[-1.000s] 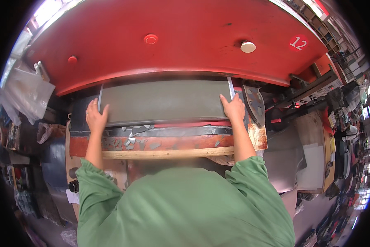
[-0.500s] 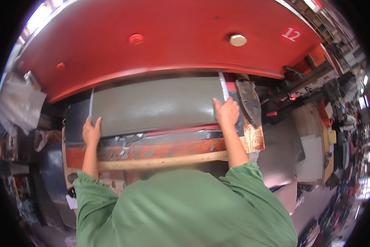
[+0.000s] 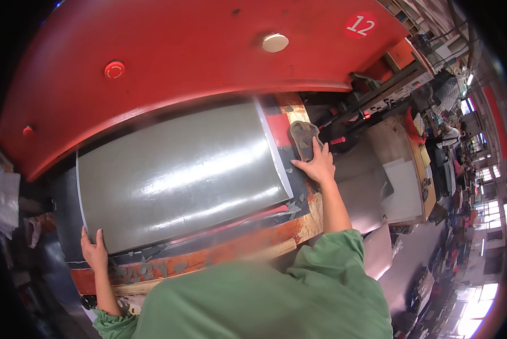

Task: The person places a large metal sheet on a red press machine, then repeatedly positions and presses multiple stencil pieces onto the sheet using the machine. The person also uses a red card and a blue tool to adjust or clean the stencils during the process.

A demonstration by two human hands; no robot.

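Observation:
A wide, glossy grey-green sheet (image 3: 180, 169) with pale strips along its sides lies on the dark bed under the red machine. At its near left corner is my left hand (image 3: 95, 251), thumb over the sheet and fingers stretched along the outside of the edge. Beyond the right edge, a sole-shaped cutting die (image 3: 302, 135) rests on the bed's worn right end. My right hand (image 3: 319, 165) lies on the near part of the die, fingers stretched forward and thumb spread to the left. The hand covers part of the die.
The red machine head (image 3: 191, 42) spans the far side, with a red push button (image 3: 114, 69) and a pale round knob (image 3: 275, 42). Grey scraps (image 3: 132, 273) litter the bed's near edge. To the right stands a wooden table (image 3: 397, 141) with white sheets (image 3: 403, 189).
My right hand has left the sheet's right edge and moved right onto the cutting die. My left hand stays by the sheet's left edge, nearer its corner. The view has turned and shifted right.

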